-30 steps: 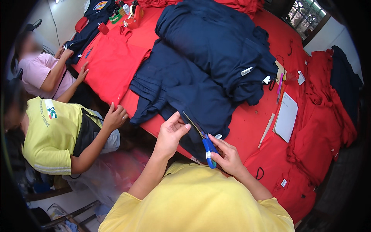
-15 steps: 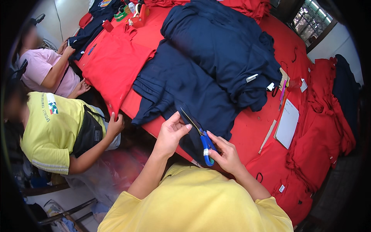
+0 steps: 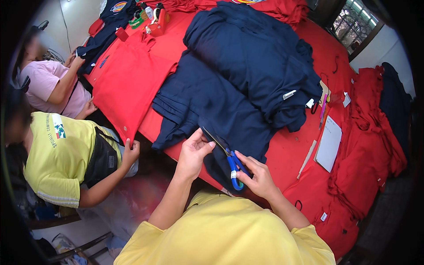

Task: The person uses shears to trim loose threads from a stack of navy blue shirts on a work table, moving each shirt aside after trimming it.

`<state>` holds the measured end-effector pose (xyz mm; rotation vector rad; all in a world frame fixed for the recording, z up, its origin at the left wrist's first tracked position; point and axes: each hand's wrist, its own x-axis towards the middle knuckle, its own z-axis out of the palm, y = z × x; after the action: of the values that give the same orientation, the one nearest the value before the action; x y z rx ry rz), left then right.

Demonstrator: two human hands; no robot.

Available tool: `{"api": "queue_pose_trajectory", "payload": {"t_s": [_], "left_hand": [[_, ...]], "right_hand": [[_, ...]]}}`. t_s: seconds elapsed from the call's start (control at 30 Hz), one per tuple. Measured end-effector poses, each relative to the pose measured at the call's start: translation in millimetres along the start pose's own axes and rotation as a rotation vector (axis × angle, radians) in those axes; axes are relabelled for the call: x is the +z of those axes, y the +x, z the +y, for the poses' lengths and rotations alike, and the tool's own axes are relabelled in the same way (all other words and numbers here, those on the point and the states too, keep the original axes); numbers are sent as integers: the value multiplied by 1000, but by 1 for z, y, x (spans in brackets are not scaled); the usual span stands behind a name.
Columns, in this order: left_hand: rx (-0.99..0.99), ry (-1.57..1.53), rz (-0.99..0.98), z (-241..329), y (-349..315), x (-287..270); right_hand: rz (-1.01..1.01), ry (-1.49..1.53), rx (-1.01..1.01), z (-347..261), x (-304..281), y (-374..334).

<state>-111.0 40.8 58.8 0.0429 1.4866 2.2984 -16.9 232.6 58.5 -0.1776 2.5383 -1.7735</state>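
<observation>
Scissors with blue handles (image 3: 234,173) are in my right hand (image 3: 258,176), its fingers at the handle loops. Their slim blades point up and left over a navy garment (image 3: 190,95) at the near table edge. Close to the blade tips, my left hand (image 3: 193,154) has thumb and fingers pinched together at the navy cloth; the exact bit gripped is partly hidden by the fingers. Behind it lies a big heap of navy garments (image 3: 251,62) with white tags.
Red cloth covers the table (image 3: 282,152). On the right are a white notepad (image 3: 329,143), pens (image 3: 323,106) and piled red garments (image 3: 362,150). At left, a co-worker in yellow (image 3: 66,159) holds a red garment (image 3: 132,84); another wears pink (image 3: 55,88). Tape dispensers (image 3: 157,24) stand far back.
The scissors' handle loops look slightly farther apart, and my hands have barely moved. The yellow-clad co-worker's hand has shifted slightly lower with the red garment's corner.
</observation>
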Motion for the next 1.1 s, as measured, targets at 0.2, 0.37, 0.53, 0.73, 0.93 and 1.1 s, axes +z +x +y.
{"api": "queue_pose_trajectory", "payload": {"t_s": [0.2,0.37,0.53,0.73,0.93,1.1], "left_hand": [[-36,-38,-4,-1,4,-1],[-39,-158,-6,-6,19,-26],[-69,-41,-87,2,20,-25],[-70,-121,-93,-4,28,-26],[-194,-143,-97,-16,29,-29],[-329,-86,-131,-61,19,-17]], "right_hand": [[70,55,35,16,10,7],[34,6,111,4,15,9],[88,-15,-16,10,22,21],[58,76,161,16,19,21],[203,424,153,17,24,27],[267,330,203,22,25,60]]}}
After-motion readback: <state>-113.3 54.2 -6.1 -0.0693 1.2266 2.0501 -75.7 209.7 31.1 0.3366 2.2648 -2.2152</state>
